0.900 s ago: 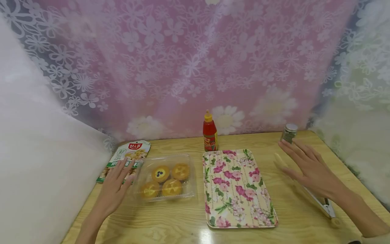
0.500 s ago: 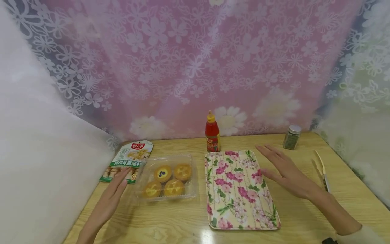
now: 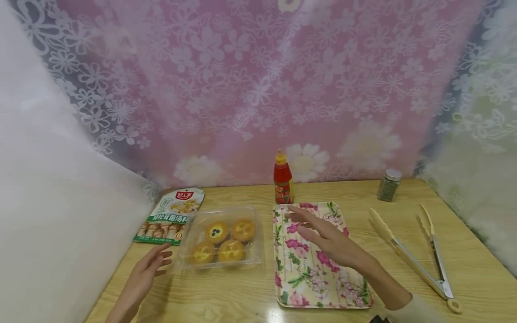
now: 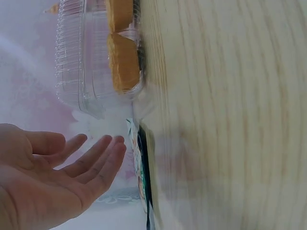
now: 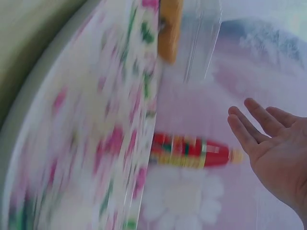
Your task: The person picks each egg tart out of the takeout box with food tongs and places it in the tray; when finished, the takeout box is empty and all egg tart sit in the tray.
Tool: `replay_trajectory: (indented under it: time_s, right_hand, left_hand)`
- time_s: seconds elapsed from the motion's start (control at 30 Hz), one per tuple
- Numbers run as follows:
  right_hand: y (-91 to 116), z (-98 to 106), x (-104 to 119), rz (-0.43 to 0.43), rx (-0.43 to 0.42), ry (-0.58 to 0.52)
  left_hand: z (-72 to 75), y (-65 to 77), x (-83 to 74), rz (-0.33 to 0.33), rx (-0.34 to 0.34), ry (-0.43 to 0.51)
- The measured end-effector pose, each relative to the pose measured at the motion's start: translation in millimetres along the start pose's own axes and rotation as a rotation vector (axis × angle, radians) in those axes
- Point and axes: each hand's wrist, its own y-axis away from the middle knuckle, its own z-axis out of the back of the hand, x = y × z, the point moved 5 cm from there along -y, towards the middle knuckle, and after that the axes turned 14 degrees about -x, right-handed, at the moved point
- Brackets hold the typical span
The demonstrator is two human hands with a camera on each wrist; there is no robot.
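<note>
My left hand (image 3: 142,274) hovers at the front left of the clear plastic box (image 3: 252,256), its fingers loosely bent and holding nothing. Several round golden tarts (image 3: 231,250) sit inside that box, one topped with dark berries. In the left wrist view the left hand (image 4: 62,177) is apart from both the box (image 4: 72,57) and the soup pouch (image 4: 139,163). Over the flowered tray (image 3: 296,271) hangs my right hand (image 3: 331,240), fingers extended, with nothing in it. The right wrist view shows the right hand (image 5: 278,148) above the blurred tray (image 5: 96,120).
A red sauce bottle (image 3: 282,181) with a yellow cap stands behind the tray. The soup pouch (image 3: 167,217) lies at the back left. Spread tongs (image 3: 416,262) lie on the right of the wooden table (image 3: 218,298), and a jar of green herbs (image 3: 389,185) stands behind them.
My right hand has swept left from above the tongs to over the tray, uncovering the tongs and jar. The left hand has drawn back toward me off the pouch, and its fingers have bent.
</note>
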Motion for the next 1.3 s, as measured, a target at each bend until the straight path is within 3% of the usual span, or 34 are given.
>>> replay_trajectory:
  time_s: [0.1, 0.23, 0.43, 0.63, 0.83, 0.97, 1.13, 1.3]
  right_hand:
    - [-7.0, -23.0, 8.2, -0.005, 0.046, -0.045]
    - [-12.5, -47.9, 18.6, 0.013, 0.118, -0.096]
    - [-18.6, -85.0, 28.9, 0.01, 0.219, -0.101]
    - [-28.3, -123.1, 37.3, 0.032, 0.249, -0.087]
    - [-31.5, -160.0, 48.9, 0.058, 0.309, -0.101]
    - [-36.7, -184.1, 61.7, 0.135, 0.345, -0.049]
    - [-46.2, -213.0, 73.7, 0.293, 0.345, 0.142]
    - [-53.7, -233.8, 79.0, 0.342, 0.341, 0.286]
  left_hand:
    - [-0.9, 0.6, 7.4, 0.075, -0.006, 0.052]
    - [-4.1, 1.4, 16.4, 0.126, -0.013, 0.077]
    - [-12.7, 3.0, 25.8, 0.165, 0.0, 0.109]
    - [-18.2, 3.4, 28.5, 0.194, 0.013, 0.143]
    - [-19.6, 6.6, 31.6, 0.214, 0.072, 0.206]
    - [-20.3, 7.2, 29.9, 0.219, 0.071, 0.215]
    - [-21.9, 5.3, 29.0, 0.245, 0.06, 0.252]
    - [-22.2, 5.8, 32.1, 0.29, 0.038, 0.306]
